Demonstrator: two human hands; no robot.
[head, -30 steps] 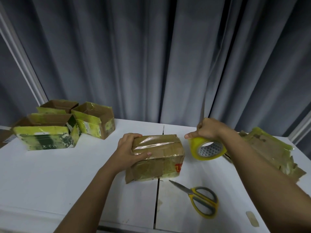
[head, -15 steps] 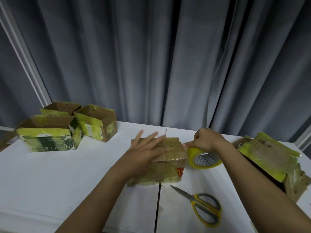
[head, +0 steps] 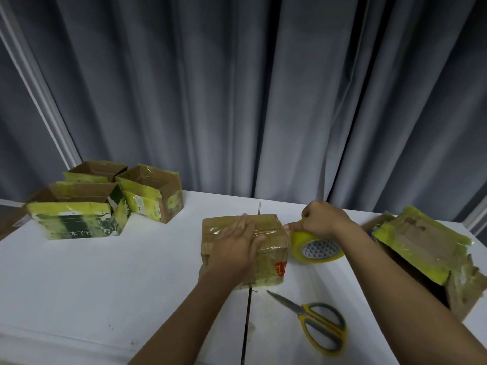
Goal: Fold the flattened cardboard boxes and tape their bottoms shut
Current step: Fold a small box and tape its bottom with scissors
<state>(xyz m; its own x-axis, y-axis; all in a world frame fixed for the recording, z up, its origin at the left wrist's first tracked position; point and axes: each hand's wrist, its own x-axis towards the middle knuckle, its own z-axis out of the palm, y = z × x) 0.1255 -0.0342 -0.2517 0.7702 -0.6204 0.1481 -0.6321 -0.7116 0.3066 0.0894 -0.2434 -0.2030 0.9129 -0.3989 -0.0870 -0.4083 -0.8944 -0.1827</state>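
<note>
— So why is the left hand (head: 238, 245) lying flat on the box (head: 243, 250)?

— Its fingers are straight and together, palm down on the upturned bottom. I'd judge it is pinning the flaps and smoothing the tape strip so it sticks.

— And the other hand?

— The right hand (head: 322, 219) has its fingers curled over the tape roll (head: 317, 247), thumb and fingertip pinching at the roll's top edge. The roll stands just to the right of the box, touching or nearly touching its right edge, probably so the strip runs straight off the flap.

— Where is the box itself?

— On the white counter (head: 105, 272), over the seam between two panels. The scissors (head: 320, 326) lie just in front of the box and to its right, handy for the cut. Three folded boxes (head: 105, 204) stand well to the left of it and farther back, open side up; a flattened stack (head: 427, 248) lies to the right of it, beyond the roll.

— How does the box look?

— Worn brown cardboard, glossy with old clear tape, wrinkled on the near face, with a red printed mark at the lower right corner. It stands squared up, bottom facing up.
</note>
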